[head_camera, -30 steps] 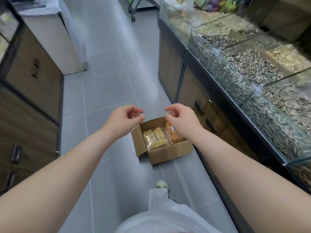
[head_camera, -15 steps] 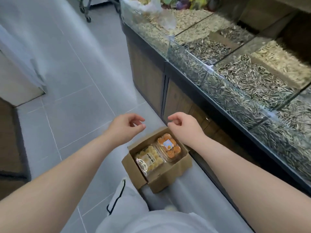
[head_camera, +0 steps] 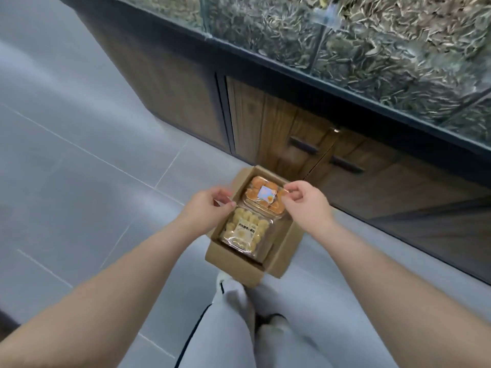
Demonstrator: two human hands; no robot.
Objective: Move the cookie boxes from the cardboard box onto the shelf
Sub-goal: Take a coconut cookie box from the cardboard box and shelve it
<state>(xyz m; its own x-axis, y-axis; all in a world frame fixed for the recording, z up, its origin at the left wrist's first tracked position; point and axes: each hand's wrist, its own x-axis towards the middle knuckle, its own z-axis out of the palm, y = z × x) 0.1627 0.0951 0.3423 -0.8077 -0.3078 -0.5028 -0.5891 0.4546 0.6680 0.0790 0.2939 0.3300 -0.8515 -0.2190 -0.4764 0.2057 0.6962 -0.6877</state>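
Nearest were the person's pale trouser legs (head_camera: 233, 328) w/ a shoe (head_camera: 223, 281) at the floor (head_camera: 79, 181). Just past it sat the cardboard box (head_camera: 233, 264) on the floor, flaps open, holding two clear cookie boxes side by side: the near one (head_camera: 243, 233) w/ pale yellow cookies, the far one (head_camera: 263, 196) w/ orange ones. Left hand (head_camera: 207, 208) hovered at the box's left edge, fingers curled, thumb & forefinger nearly pinched, nothing clearly held. Right hand (head_camera: 305, 201) was at the far cookie box's right rim, fingertips pinched; couldn't tell if it gripped the rim. Near label's print was too blurred to read; the far one had a small bluish sticker, illegible. Beyond stood a wood cabinet (head_camera: 279, 134) under glass bins of seeds (head_camera: 372, 43), cut off at the top.
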